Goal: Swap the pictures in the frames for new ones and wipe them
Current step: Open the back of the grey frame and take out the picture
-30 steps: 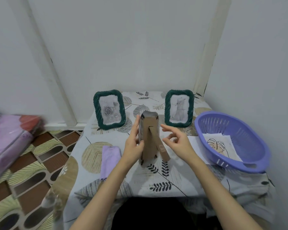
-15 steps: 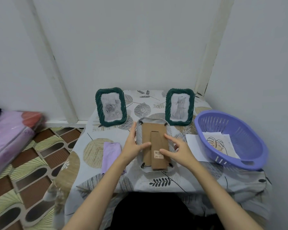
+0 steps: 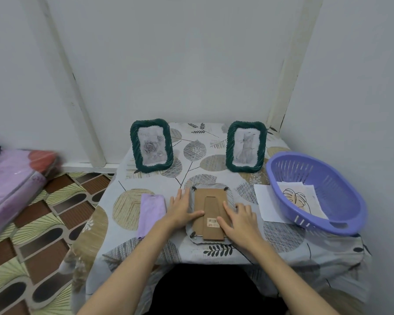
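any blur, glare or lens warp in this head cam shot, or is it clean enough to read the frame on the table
Head view: the face-down frame under both hands is sharp, its barcode sticker visible but unreadable. The wide lens bows the wall posts outward. Lighting is soft and even, shadows faint, with no strong glare on the two standing frames. The pink bundle at the left edge is smeared.

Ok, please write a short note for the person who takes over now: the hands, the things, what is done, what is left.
Left hand and right hand: flat on the face-down frame, gripping nothing.
Its cardboard back is on; clips look closed.
Two green frames stand at the rear with pictures in.
Purple cloth lies left; leaf picture is in the purple basket, white sheet beside it.
Done: nothing visibly swapped.
Left: open the back, swap, wipe, repeat.
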`<action>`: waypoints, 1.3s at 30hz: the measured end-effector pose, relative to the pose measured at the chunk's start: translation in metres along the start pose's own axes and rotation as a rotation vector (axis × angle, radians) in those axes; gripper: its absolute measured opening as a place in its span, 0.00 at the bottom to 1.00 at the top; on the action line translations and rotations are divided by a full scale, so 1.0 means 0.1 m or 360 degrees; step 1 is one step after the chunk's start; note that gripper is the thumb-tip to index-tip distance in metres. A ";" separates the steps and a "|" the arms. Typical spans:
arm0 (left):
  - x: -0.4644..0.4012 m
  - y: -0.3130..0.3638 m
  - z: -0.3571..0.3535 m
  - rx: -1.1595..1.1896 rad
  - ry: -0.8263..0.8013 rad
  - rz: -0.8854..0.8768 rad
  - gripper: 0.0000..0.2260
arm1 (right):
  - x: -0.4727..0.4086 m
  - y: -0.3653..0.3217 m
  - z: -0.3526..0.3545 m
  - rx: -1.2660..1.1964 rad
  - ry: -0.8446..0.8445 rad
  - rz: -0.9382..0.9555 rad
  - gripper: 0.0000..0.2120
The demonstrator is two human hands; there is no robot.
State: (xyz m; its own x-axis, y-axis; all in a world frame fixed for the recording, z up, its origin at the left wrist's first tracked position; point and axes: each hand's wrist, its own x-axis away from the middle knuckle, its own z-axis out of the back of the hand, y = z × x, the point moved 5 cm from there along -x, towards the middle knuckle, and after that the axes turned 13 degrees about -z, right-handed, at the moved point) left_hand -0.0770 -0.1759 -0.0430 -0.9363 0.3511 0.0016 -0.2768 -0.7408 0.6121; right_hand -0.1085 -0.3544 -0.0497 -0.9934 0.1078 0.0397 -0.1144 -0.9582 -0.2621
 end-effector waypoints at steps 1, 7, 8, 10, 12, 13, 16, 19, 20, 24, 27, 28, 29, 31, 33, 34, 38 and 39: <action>0.01 -0.02 -0.02 -0.0029 -0.0031 0.0010 0.41 | 0.03 0.00 -0.02 0.0047 0.0028 -0.0006 0.33; 0.01 -0.09 -0.05 -0.0064 -0.0032 0.0001 0.40 | 0.00 0.02 -0.09 0.0068 0.0069 -0.0032 0.43; 0.00 -0.10 -0.05 -0.0033 -0.0008 0.0005 0.39 | -0.02 0.02 -0.08 0.0046 0.0060 -0.0036 0.44; -0.01 -0.11 -0.04 0.0020 0.0068 -0.0004 0.39 | -0.08 0.04 -0.05 -0.0032 0.0037 -0.0067 0.45; -0.04 -0.13 -0.05 -0.0007 0.0129 -0.0028 0.38 | -0.18 0.05 -0.02 -0.0109 0.0027 -0.0107 0.45; -0.06 -0.14 -0.05 -0.0023 0.0160 -0.0041 0.38 | -0.23 0.04 -0.01 -0.0121 0.0019 -0.0122 0.44; -0.11 -0.18 -0.04 -0.0066 0.0239 -0.0053 0.40 | -0.35 0.03 -0.01 -0.0091 -0.0008 -0.0139 0.38; -0.14 -0.19 -0.02 -0.0154 0.0305 -0.0087 0.41 | -0.41 -0.01 0.01 -0.0068 0.0025 -0.0132 0.43; -0.15 -0.19 -0.02 -0.0184 0.0312 -0.0101 0.39 | -0.41 -0.03 0.02 -0.0065 0.0040 -0.0128 0.46; -0.17 -0.21 -0.03 -0.0301 0.0305 -0.0158 0.31 | -0.42 -0.05 0.03 -0.0058 0.0091 -0.0127 0.48; -0.17 -0.22 -0.04 -0.0335 0.0267 -0.0157 0.29 | -0.44 -0.04 0.01 -0.0050 0.0103 -0.0122 0.47; -0.17 -0.22 -0.05 -0.0353 0.0259 -0.0151 0.29 | -0.44 -0.03 0.01 -0.0050 0.0102 -0.0119 0.46; -0.17 -0.22 -0.04 -0.0372 0.0253 -0.0150 0.29 | -0.44 -0.03 0.01 -0.0047 0.0099 -0.0114 0.46; -0.17 -0.22 -0.04 -0.0406 0.0227 -0.0151 0.30 | -0.43 -0.03 0.02 -0.0028 0.0096 -0.0101 0.46; -0.17 -0.22 -0.04 -0.0445 0.0189 -0.0157 0.32 | -0.43 -0.04 0.02 0.0006 0.0089 -0.0091 0.46; -0.17 -0.22 -0.04 -0.0467 0.0168 -0.0156 0.33 | -0.44 -0.04 0.02 0.0019 0.0079 -0.0089 0.46; -0.20 -0.22 -0.04 -0.0532 0.0067 -0.0121 0.32 | -0.46 -0.04 0.02 0.0029 0.0021 -0.0086 0.45; -0.21 -0.21 -0.03 -0.0539 0.0041 -0.0115 0.32 | -0.47 -0.03 0.01 0.0034 0.0001 -0.0087 0.44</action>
State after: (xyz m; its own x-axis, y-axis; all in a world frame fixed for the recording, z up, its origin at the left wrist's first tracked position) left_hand -0.0519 -0.1693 -0.0585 -0.9156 0.3983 -0.0551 -0.3947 -0.8639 0.3129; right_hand -0.0612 -0.3566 -0.0492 -0.9857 0.1601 0.0525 -0.1680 -0.9564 -0.2390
